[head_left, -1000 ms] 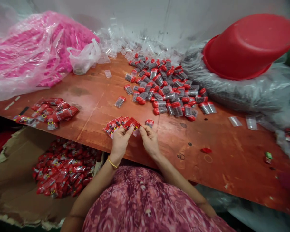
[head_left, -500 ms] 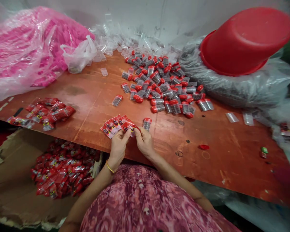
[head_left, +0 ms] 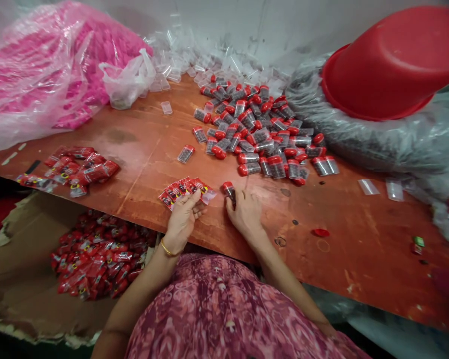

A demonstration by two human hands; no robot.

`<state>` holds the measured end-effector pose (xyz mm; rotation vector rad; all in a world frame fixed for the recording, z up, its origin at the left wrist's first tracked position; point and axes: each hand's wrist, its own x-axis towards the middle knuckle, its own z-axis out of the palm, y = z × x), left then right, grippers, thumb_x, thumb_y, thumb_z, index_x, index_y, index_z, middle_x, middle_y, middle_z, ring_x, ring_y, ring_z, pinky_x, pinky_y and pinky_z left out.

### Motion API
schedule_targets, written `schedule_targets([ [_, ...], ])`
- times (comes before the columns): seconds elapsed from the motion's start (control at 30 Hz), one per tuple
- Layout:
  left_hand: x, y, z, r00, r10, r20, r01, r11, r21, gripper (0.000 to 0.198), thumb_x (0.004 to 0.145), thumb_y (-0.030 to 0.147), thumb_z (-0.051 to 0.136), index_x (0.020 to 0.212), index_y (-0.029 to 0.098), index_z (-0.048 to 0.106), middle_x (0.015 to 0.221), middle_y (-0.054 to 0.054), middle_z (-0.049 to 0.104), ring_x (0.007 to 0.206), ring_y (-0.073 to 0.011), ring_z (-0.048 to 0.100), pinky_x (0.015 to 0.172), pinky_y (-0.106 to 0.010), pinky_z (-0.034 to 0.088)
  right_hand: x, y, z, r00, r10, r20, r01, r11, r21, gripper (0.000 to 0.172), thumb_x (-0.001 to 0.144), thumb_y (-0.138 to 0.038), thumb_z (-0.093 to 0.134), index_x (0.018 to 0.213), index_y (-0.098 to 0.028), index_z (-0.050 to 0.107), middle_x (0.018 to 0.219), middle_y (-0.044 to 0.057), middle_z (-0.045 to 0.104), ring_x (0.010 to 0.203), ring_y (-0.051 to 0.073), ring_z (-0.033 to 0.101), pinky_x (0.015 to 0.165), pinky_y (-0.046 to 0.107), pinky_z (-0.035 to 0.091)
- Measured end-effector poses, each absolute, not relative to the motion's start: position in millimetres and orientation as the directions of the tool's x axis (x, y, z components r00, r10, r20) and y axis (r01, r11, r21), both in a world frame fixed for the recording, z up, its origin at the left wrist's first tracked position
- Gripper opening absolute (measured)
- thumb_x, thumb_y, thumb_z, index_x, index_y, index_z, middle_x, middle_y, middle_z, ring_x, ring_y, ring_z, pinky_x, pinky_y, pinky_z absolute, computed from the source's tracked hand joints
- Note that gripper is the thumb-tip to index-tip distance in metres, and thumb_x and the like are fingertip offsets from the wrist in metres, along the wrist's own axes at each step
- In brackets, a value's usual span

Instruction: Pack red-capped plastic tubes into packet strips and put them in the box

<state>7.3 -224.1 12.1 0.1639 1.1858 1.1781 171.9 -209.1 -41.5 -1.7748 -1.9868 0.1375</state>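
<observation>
My left hand [head_left: 182, 219], with a gold bangle at the wrist, pinches a red printed plastic packet [head_left: 205, 193] between thumb and fingers. Under and beside it, more flat red packets [head_left: 175, 189] lie fanned out on the table. To the right, my right hand [head_left: 247, 213] has its fingers closed round a small clear container with a red cap [head_left: 229, 189]. Dark contents show through its side, and the hand covers its lower part. Beyond the hands, a similar red-capped container [head_left: 185, 153] lies alone on the wood.
A heap of red-capped containers [head_left: 262, 134] spreads across the table [head_left: 142, 164]. Filled red packets [head_left: 84, 169] lie at left, above a carton [head_left: 18, 269] of more packets. A red bucket [head_left: 392, 65] rests upside down on a plastic sack [head_left: 359, 139]. A loose red cap [head_left: 321, 233] lies at right.
My right hand has let go of the packet, moved right and closed on the red-capped container. My left hand still holds the packet, now slightly lower. The whole view has shifted a little.
</observation>
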Motion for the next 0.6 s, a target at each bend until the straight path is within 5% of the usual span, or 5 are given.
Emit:
schedule_targets([
  [0.1, 10, -225, 14, -0.081, 0.767, -0.636, -0.634, 0.453, 0.627, 0.031, 0.055, 0.034, 0.082, 0.07, 0.017, 0.06, 0.063, 0.002, 0.069, 0.057, -0.0127, 0.065, 0.056, -0.023, 0.05, 182, -215, -35, -0.091, 0.973, 0.21, 0.748, 0.207, -0.631, 0.018, 0.083, -0.03, 0.045, 0.085, -0.018, 0.058, 0.073, 0.007, 0.062, 0.066, 0.02, 0.056, 0.062, 0.032, 0.044],
  [0.23, 11, -227, 15, -0.06, 0.772, -0.633, -0.627, 0.465, 0.626, 0.035, 0.051, 0.037, 0.083, 0.069, 0.017, 0.061, 0.061, 0.001, 0.068, 0.057, -0.0129, 0.064, 0.056, -0.023, 0.05, 194, -235, -15, -0.157, 0.988, 0.0, 0.281, 0.045, -0.959, 0.019, 0.086, -0.037, 0.045, 0.09, -0.019, 0.053, 0.072, 0.001, 0.062, 0.054, 0.013, 0.058, 0.053, 0.026, 0.045],
  [0.37, 13, -229, 14, -0.054, 0.782, -0.621, -0.598, 0.473, 0.647, 0.043, 0.04, 0.042, 0.086, 0.063, 0.016, 0.06, 0.056, 0.002, 0.066, 0.05, -0.011, 0.061, 0.052, -0.021, 0.048, 197, -255, 6, -0.274, 0.953, -0.128, 0.041, -0.122, -0.992, 0.024, 0.083, -0.044, 0.052, 0.089, -0.02, 0.051, 0.065, -0.002, 0.061, 0.043, 0.011, 0.055, 0.047, 0.024, 0.044],
  [0.6, 15, -235, 17, -0.044, 0.824, -0.564, -0.502, 0.47, 0.726, 0.041, 0.045, 0.046, 0.083, 0.061, 0.014, 0.062, 0.058, 0.001, 0.065, 0.051, -0.0091, 0.059, 0.055, -0.02, 0.048, 189, -261, 14, -0.263, 0.948, -0.18, 0.07, -0.168, -0.983, 0.025, 0.082, -0.044, 0.052, 0.085, -0.019, 0.055, 0.052, -0.006, 0.048, 0.039, 0.007, 0.041, 0.04, 0.019, 0.031],
])
